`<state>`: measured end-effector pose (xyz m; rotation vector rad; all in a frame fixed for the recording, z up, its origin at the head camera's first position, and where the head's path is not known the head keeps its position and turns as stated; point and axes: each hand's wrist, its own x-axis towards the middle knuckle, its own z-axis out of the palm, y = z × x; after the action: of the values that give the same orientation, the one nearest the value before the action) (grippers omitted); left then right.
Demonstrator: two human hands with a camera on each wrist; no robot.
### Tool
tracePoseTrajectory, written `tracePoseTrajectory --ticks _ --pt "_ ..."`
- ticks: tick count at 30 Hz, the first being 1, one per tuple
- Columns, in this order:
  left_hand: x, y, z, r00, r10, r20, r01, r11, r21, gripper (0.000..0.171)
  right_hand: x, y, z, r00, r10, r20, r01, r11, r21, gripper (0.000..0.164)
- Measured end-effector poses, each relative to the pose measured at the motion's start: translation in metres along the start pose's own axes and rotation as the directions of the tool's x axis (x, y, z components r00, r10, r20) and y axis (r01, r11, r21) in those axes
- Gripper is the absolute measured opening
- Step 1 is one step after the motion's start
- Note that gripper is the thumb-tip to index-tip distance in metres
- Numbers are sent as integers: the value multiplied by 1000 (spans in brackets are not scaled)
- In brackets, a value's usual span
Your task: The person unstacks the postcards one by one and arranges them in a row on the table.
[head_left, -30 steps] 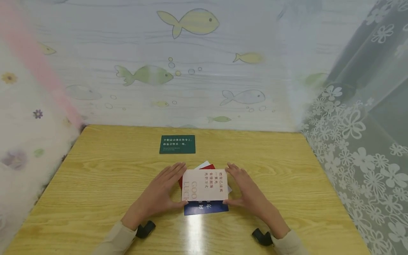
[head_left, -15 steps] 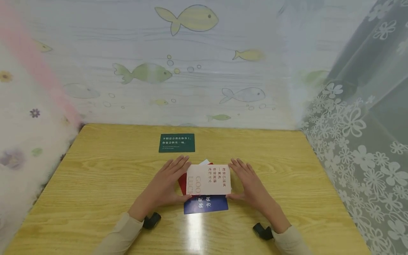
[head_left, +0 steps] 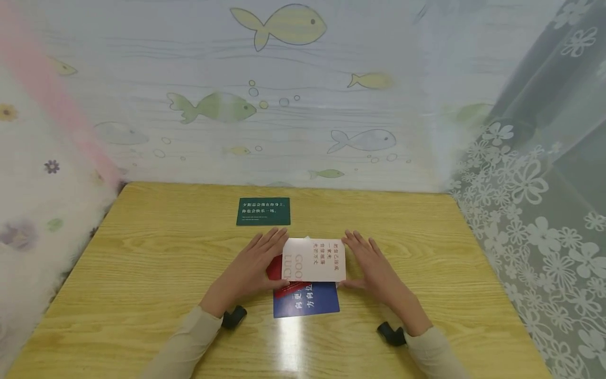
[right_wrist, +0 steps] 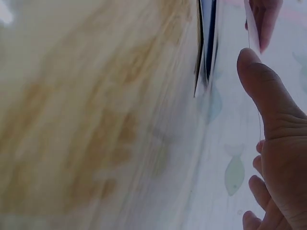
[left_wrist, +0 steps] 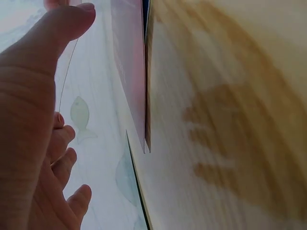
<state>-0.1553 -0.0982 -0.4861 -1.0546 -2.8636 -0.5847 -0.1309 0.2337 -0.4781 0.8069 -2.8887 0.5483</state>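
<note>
A pale pink card (head_left: 314, 260) printed with "GOOD LUCK" and Chinese writing is held by its two short ends between both hands. My left hand (head_left: 246, 268) pinches its left end, thumb (left_wrist: 72, 21) at the near corner and fingers at the far one. The right hand (head_left: 381, 273) grips the other end the same way, its thumb (right_wrist: 261, 79) near the edge. In both wrist views the card hangs above the table, apart from the cards below. Under it lie a blue card (head_left: 324, 305) and a red card (head_left: 273, 271); a white corner peeks out behind.
A dark green card (head_left: 263, 211) with white writing lies flat farther back, left of centre. The wooden table (head_left: 142, 263) ends at a curtain (head_left: 284, 142) with fish drawings. Lace with white flowers (head_left: 525, 237) hangs along the right side.
Both hands have carried the pale pink card away from the body and slightly right. More of the blue card and the red card now shows. The green card stays put.
</note>
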Motion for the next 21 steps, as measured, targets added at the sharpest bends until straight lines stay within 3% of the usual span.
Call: tracePoseTrajectory --ticks 6,14,21 --pt "9 -4 2 999 -36 39 39 997 -63 106 4 5 0 999 24 36 -25 999 36 105" --pt "19 -9 4 997 -59 51 63 995 -74 104 12 12 2 997 54 61 -60 994 91 106" --pt "39 -11 6 997 -49 66 54 996 -68 106 18 22 -1 988 117 104 -129 985 115 103"
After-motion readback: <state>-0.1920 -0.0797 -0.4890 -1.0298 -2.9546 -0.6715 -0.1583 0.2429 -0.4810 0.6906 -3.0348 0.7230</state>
